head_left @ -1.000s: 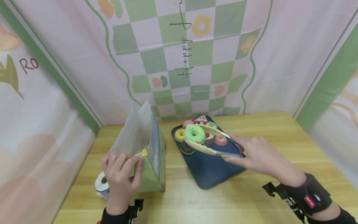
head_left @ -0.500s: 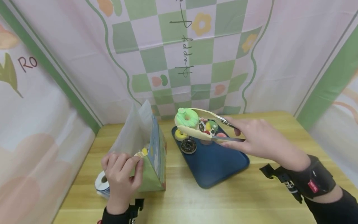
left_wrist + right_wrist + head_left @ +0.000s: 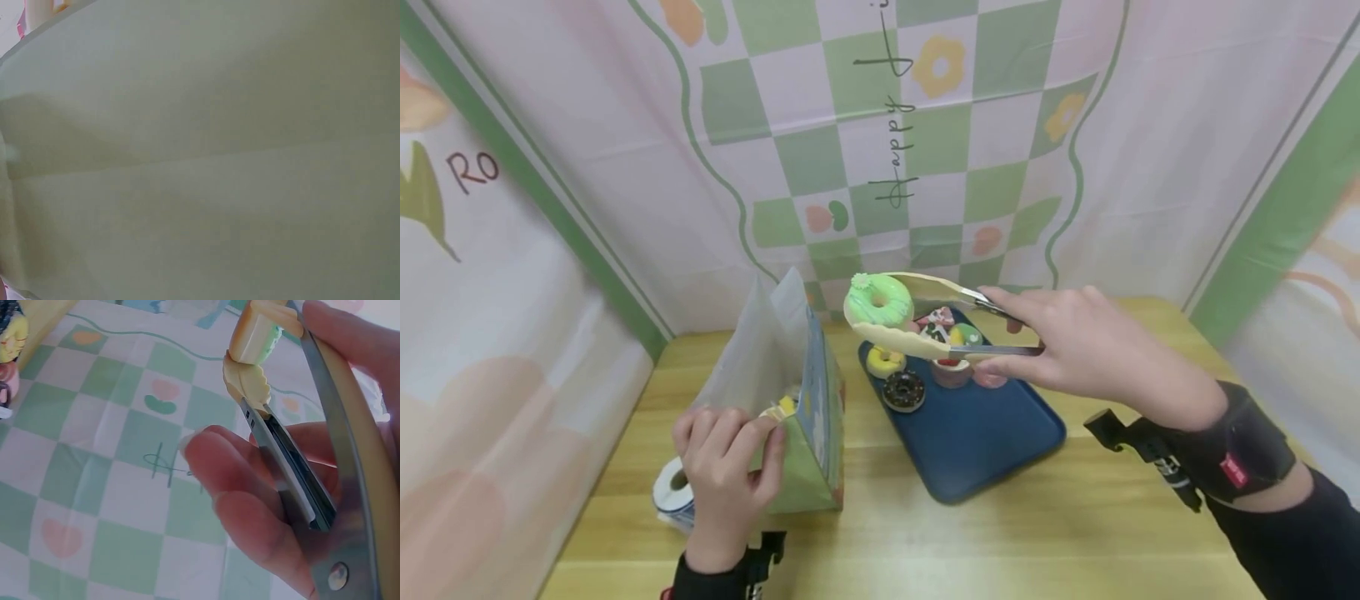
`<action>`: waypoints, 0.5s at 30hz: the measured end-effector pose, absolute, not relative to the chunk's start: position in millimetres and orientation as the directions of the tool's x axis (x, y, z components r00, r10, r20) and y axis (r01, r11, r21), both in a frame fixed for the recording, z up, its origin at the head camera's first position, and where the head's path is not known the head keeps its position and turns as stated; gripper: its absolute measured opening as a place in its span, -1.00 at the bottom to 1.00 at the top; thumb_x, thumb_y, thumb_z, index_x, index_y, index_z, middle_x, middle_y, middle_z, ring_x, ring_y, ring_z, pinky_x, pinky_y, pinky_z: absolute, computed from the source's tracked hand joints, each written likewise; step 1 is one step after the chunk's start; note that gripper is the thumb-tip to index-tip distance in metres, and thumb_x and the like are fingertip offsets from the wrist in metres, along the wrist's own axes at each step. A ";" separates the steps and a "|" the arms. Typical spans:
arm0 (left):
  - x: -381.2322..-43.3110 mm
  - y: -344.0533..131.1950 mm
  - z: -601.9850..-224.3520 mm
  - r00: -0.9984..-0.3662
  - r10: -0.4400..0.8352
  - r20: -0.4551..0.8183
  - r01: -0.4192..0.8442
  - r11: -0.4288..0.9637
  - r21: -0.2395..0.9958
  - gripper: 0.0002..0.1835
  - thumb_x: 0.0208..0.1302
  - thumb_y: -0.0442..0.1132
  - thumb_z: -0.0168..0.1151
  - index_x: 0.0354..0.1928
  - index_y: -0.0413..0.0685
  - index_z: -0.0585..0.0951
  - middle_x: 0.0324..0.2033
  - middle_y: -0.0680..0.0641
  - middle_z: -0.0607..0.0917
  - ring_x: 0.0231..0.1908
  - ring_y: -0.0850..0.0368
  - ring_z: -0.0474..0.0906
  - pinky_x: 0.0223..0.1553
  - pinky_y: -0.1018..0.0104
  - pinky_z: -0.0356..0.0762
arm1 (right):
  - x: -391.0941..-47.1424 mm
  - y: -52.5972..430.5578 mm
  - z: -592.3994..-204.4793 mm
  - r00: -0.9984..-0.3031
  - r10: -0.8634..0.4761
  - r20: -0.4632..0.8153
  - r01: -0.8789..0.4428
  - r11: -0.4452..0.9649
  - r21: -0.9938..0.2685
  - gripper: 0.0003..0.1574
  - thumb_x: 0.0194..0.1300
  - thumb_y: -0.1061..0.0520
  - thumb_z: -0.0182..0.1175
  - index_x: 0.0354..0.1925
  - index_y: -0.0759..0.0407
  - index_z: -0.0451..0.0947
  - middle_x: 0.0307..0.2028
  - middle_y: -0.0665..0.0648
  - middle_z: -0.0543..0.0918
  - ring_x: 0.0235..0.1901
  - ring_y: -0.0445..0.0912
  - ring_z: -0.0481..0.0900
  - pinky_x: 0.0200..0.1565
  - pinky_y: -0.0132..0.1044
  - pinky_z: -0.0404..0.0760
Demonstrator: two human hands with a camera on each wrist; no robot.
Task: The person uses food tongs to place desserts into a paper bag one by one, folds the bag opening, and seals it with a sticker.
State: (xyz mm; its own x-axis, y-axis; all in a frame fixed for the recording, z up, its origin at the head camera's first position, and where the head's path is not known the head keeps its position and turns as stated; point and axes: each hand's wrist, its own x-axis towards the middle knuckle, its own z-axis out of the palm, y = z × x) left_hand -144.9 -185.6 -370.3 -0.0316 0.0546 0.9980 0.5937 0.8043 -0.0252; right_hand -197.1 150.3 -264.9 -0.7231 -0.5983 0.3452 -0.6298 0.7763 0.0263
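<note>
My right hand (image 3: 1082, 346) grips a pair of tongs (image 3: 988, 352) with cream scalloped ends. Between those ends is a green-iced donut (image 3: 857, 310), raised over the far left of a dark blue tray (image 3: 977, 442). In the right wrist view the fingers curl round the metal arms, and the donut (image 3: 247, 340) shows edge-on. With thumb and fingers, my left hand (image 3: 726, 475) pinches the near top edge of a green paper bag (image 3: 805, 483), which stands upright with its mouth open. Something yellow shows inside. The bag's plain side (image 3: 206, 206) fills the left wrist view.
On the tray lie a chocolate donut (image 3: 904, 402), a yellow donut (image 3: 880, 367), a cupcake (image 3: 952, 375) and several other small pastries. A roll of labels (image 3: 666, 492) sits left of the bag. A checked cloth backdrop (image 3: 936, 142) hangs behind the wooden table (image 3: 985, 550).
The right hand has raised the tongs and the green donut and moved them left, from over the tray's pastries towards the bag. The left hand and the bag stay in place.
</note>
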 end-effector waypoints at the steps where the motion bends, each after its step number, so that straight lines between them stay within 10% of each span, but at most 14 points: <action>1: -145.0 -185.5 -370.3 -0.031 0.054 0.998 0.593 0.805 -0.025 -0.55 0.37 -0.12 0.09 -0.70 -0.14 0.51 -0.73 -0.04 0.42 -0.58 0.02 0.21 -0.20 0.07 0.12 | -197.1 148.9 -263.0 -0.715 -0.603 0.354 -0.636 0.771 0.028 -0.07 0.11 -0.31 0.35 0.27 0.20 0.45 -0.36 0.03 0.73 -0.57 -0.21 0.51 -0.48 -0.24 0.49; 15: -145.9 -186.4 -372.9 -0.037 0.045 0.998 0.595 0.804 -0.014 -0.57 0.34 -0.12 0.11 -0.70 -0.14 0.51 -0.72 -0.04 0.43 -0.57 0.01 0.22 -0.19 0.06 0.13 | -198.5 121.7 -238.7 -0.721 -0.621 0.306 -0.647 0.762 0.023 -0.05 0.17 -0.43 0.22 0.38 -0.02 0.35 -0.45 -0.02 0.64 -0.63 -0.23 0.37 -0.51 -0.30 0.36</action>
State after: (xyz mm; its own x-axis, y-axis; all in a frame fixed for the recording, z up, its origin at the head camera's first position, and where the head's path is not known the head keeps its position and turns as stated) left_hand -145.9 -186.4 -372.9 -0.0370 0.0450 0.9983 0.5950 0.8036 -0.0141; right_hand -198.5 121.7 -238.7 -0.7213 -0.6214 0.3057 -0.6469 0.7622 0.0230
